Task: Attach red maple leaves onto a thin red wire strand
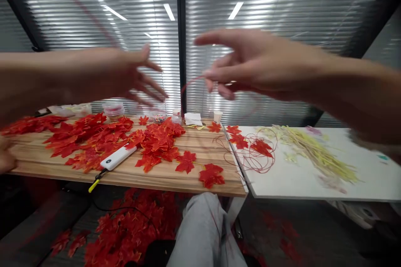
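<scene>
Both hands are raised above the tables and blurred by motion. My left hand (125,73) has its fingers spread, with nothing visible in it. My right hand (244,60) pinches a thin red cord (191,81) between thumb and fingers, its index finger stretched out to the left. A blurred stretch of red cord also runs across the upper left. Below the hands, red artificial maple leaves (161,137) lie heaped on the wooden table (188,183). Two single leaves lie near its front edge. A loose tangle of red cord (257,167) with several leaves lies on the white table.
A white power bank (118,157) with a cable lies by the leaves. Plastic tubs (113,109) and a paper cup (217,117) stand at the back. Yellow stems (319,152) lie on the white table (294,187). Another person's hand (6,156) shows at left. Leaves (134,225) cover the floor below.
</scene>
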A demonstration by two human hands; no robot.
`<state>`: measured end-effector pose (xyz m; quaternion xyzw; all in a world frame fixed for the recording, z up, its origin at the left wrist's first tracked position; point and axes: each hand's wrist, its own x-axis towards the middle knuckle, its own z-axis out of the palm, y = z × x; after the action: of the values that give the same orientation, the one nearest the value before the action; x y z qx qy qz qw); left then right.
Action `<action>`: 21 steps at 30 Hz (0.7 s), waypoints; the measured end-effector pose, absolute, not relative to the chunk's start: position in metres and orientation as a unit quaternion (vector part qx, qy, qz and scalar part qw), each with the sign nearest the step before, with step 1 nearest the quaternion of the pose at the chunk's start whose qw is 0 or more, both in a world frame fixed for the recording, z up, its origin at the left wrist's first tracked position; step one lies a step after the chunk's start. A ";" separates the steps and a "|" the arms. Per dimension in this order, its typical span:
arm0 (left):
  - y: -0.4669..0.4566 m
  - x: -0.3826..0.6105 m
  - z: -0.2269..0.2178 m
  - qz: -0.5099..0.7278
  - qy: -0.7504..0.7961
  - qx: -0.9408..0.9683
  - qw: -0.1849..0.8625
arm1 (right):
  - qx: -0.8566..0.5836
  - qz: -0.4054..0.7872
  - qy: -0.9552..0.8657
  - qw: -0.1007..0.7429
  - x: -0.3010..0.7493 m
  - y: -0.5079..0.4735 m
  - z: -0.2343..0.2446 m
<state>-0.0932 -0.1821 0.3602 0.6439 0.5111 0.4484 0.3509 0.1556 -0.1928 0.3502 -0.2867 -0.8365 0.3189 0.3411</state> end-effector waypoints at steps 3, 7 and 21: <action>-0.166 -0.056 0.366 0.413 0.416 0.746 0.314 | -0.223 0.399 -0.849 0.266 0.105 -0.168 0.363; -0.150 -0.033 0.375 0.344 0.387 0.792 0.323 | -0.190 0.382 -0.876 0.225 0.091 -0.154 0.373; -0.153 -0.060 0.309 0.421 0.302 0.679 0.521 | -0.272 0.283 -0.778 0.490 0.158 -0.132 0.407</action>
<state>-0.0595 -0.1534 0.3094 0.6786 0.3021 0.4211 0.5206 0.1576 -0.1317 0.4074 -0.2721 -0.7782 0.2826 0.4904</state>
